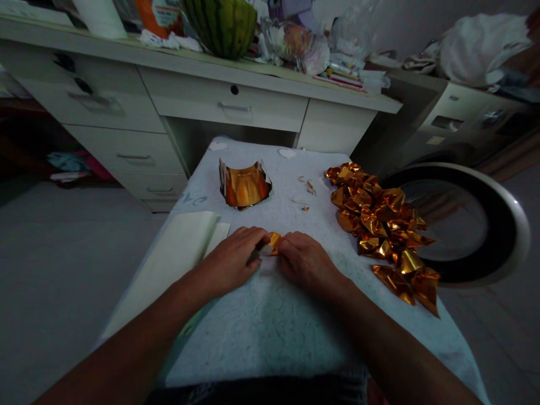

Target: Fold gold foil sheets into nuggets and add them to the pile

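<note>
Between my two hands, low over the cloth-covered table (pixel 291 315), is a small piece of gold foil (pixel 275 243) with a pale part on its left side. My left hand (pixel 236 256) is closed on its left end, thumb and fingers pinching. My right hand (pixel 310 260) grips the right end, and its fingers hide part of the foil. Beyond my hands stands a curved stack of gold foil sheets (pixel 245 185) with dark edges. On the right lies a pile of folded, twisted gold foil pieces (pixel 375 211). Small foil scraps (pixel 311 187) lie between the stack and the pile.
White folded paper (pixel 169 264) lies along the table's left side. Behind is a white desk (pixel 270 107) with drawers, bearing a watermelon (pixel 223 25) and plastic bags. To the right, a washing machine's round door (pixel 459 219) hangs open close to the table's edge.
</note>
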The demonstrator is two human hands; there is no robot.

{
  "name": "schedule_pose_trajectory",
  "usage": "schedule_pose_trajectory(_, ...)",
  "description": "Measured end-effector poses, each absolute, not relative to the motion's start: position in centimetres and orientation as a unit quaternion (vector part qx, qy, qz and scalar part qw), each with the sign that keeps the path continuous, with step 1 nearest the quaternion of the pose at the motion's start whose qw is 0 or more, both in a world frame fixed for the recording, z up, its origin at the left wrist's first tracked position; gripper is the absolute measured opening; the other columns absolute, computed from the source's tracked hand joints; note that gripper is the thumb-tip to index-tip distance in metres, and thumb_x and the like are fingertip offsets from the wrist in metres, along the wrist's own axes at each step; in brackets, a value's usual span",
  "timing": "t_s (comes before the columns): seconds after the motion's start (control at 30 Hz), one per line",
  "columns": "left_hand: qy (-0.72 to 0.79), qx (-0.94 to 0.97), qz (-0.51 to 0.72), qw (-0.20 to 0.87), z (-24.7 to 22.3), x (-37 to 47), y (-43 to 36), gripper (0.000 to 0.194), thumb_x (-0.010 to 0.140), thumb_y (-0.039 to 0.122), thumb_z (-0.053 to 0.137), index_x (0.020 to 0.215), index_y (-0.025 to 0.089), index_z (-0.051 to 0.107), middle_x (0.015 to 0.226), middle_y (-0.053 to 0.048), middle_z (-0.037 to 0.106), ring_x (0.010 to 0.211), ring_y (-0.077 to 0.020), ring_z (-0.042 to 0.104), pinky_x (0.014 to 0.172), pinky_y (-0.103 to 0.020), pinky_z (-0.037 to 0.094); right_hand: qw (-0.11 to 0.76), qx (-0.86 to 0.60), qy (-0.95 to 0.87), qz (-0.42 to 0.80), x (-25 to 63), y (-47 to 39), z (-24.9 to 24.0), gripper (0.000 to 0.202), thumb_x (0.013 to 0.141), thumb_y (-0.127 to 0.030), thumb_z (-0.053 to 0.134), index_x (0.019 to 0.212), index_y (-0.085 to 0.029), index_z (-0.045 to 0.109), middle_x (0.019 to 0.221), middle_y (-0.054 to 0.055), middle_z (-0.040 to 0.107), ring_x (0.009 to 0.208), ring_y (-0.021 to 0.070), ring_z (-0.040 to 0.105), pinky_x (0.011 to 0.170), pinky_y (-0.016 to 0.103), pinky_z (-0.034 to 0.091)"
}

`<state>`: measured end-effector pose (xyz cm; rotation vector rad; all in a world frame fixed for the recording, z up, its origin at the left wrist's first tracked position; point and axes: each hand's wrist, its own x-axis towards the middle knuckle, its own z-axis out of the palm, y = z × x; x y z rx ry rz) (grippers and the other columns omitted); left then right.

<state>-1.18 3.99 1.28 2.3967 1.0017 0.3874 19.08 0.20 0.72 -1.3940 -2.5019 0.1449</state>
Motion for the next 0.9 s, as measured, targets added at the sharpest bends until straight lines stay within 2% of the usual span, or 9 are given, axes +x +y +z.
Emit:
schedule_pose_trajectory(0.17, 0.369, 0.904, 0.128, 0.176, 1.1, -0.9, 4.1, 0.016, 0.086, 0.011, 0.048, 0.093, 0.020, 0.058, 0.092, -0.004, 0.064, 0.091, -0.0221, 0.056, 0.082, -0.037, 0.044, 0.149, -0.496, -0.849, 0.104, 19.5, -0.1, 1.6, 0.016, 0.080, -0.008, 0.050, 0.088, -0.018, 0.059, 0.083, 0.004, 0.060, 0.079, 0.0182, 0.050, 0.075, 0.031, 0.037)
schedule_pose_trajectory(0.3, 0.350, 0.917, 0.125, 0.146, 1.2, -0.9, 4.0, 0.013, 0.089, 0.014, 0.049, 0.087, 0.020, 0.060, 0.085, -0.003, 0.066, 0.083, -0.0208, 0.058, 0.078, -0.036, 0.044, 0.145, -0.492, -0.849, 0.130, 19.4, -0.3, 2.1, 0.014, 0.079, -0.020, 0.061, 0.093, -0.019, 0.060, 0.089, 0.005, 0.061, 0.084, 0.0199, 0.051, 0.079, 0.034, 0.036)
schedule_pose_trajectory(0.37, 0.350, 0.918, 0.124, 0.136, 1.4, -0.9, 3.9, 0.014, 0.092, 0.016, 0.048, 0.087, 0.020, 0.061, 0.083, -0.003, 0.066, 0.082, -0.0210, 0.058, 0.077, -0.037, 0.043, 0.139, -0.491, -0.850, 0.130, 19.4, -0.3, 2.1, 0.012, 0.082, -0.022, 0.062, 0.093, -0.018, 0.061, 0.090, 0.005, 0.061, 0.084, 0.0196, 0.051, 0.078, 0.033, 0.036)
schedule_pose_trajectory(0.43, 0.348, 0.920, 0.120, 0.135, 1.5, -0.9, 3.8, 0.015, 0.093, 0.018, 0.047, 0.088, 0.020, 0.061, 0.083, -0.003, 0.066, 0.082, -0.0212, 0.058, 0.077, -0.037, 0.043, 0.132, -0.494, -0.850, 0.127, 19.5, -0.1, 1.9, 0.007, 0.088, -0.019, 0.058, 0.092, -0.018, 0.063, 0.088, 0.005, 0.061, 0.083, 0.0184, 0.050, 0.076, 0.032, 0.036)
schedule_pose_trajectory(0.53, 0.354, 0.917, 0.116, 0.144, 1.5, -0.9, 3.7, 0.011, 0.091, 0.018, 0.051, 0.090, 0.019, 0.062, 0.086, -0.004, 0.066, 0.083, -0.0215, 0.057, 0.077, -0.037, 0.043, 0.125, -0.495, -0.851, 0.122, 19.6, 0.1, 1.8, 0.012, 0.092, -0.017, 0.054, 0.089, -0.017, 0.066, 0.083, 0.005, 0.060, 0.080, 0.0175, 0.050, 0.074, 0.030, 0.035)
schedule_pose_trajectory(0.7, 0.356, 0.917, 0.102, 0.147, 1.6, -0.8, 3.8, 0.012, 0.090, 0.017, 0.054, 0.094, 0.019, 0.066, 0.091, -0.005, 0.065, 0.088, -0.0223, 0.055, 0.079, -0.036, 0.044, 0.149, -0.481, -0.851, 0.150, 19.9, 0.2, 1.8, 0.015, 0.091, -0.012, 0.054, 0.090, -0.017, 0.068, 0.083, 0.004, 0.060, 0.081, 0.0168, 0.050, 0.075, 0.029, 0.037)
schedule_pose_trajectory(0.9, 0.351, 0.924, 0.071, 0.133, 1.9, -0.6, 3.9, 0.021, 0.094, 0.020, 0.048, 0.093, 0.018, 0.069, 0.087, -0.007, 0.065, 0.083, -0.0218, 0.056, 0.076, -0.037, 0.045, 0.187, -0.491, -0.826, 0.204, 20.1, 0.1, 1.5, 0.015, 0.088, -0.008, 0.056, 0.092, -0.018, 0.067, 0.087, 0.003, 0.062, 0.084, 0.0159, 0.053, 0.079, 0.028, 0.041)
